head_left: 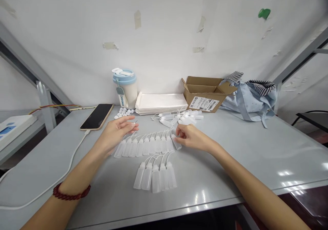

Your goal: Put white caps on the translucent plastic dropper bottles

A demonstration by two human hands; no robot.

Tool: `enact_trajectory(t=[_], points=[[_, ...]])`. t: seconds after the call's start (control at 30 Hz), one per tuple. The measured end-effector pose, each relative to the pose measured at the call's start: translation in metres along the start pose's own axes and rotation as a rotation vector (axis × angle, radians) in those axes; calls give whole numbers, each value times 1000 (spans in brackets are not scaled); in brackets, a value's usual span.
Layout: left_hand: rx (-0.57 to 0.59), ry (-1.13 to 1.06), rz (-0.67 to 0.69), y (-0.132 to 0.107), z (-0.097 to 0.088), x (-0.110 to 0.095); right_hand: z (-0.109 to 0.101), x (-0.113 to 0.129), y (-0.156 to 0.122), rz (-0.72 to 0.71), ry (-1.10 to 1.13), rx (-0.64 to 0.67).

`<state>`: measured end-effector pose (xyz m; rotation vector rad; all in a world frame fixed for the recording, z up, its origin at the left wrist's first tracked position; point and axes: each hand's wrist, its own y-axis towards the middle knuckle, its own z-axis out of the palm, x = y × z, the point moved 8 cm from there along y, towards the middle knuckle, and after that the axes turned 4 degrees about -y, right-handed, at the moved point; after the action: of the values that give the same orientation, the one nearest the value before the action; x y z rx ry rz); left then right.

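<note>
My left hand (pixel 116 132) pinches a small white needle-tipped cap (pixel 133 124) between thumb and fingers; a thin dark tip sticks out of it. Below and to its right runs a row of several translucent squeeze bottles (pixel 146 146), lying side by side with thin white strap tails. At the right end of that row, my right hand (pixel 191 137) has its fingers closed on one tilted squeeze bottle (pixel 176 143). Nearer the table's front lies a second group of bottles (pixel 155 179). A loose heap of bottles (pixel 188 117) is behind my right hand.
White caps (pixel 124 112) are piled before a blue-lidded cup (pixel 129 90). A stack of white envelopes (pixel 161 102), an open cardboard box (pixel 203 98) and a light blue cloth bag (pixel 246 100) line the wall. A phone (pixel 97 116) with a white cable (pixel 74 155) lies left.
</note>
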<state>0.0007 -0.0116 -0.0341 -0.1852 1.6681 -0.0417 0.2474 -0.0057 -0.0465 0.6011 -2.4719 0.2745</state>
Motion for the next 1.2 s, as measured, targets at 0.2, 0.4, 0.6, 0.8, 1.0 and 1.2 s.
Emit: enact_trajectory(t=[0.2,0.4,0.6,0.8,1.0,1.2], points=[[-19,-98,-6,0,3,3,-1,0,-1,20,-20,-7],[-31,-91,40,0,3,4,-1,0,-2,30,-30,-6],[-18,-135,50,-3,6,2,0,0,-2,38,-53,10],[-1,-143,43,-5,9,-2,-2,-2,-2,59,-94,10],[16,-98,60,-6,8,-1,-4,-4,-1,74,-123,3],[-78,36,97,-9,3,-7,-3,-6,0,59,-134,3]])
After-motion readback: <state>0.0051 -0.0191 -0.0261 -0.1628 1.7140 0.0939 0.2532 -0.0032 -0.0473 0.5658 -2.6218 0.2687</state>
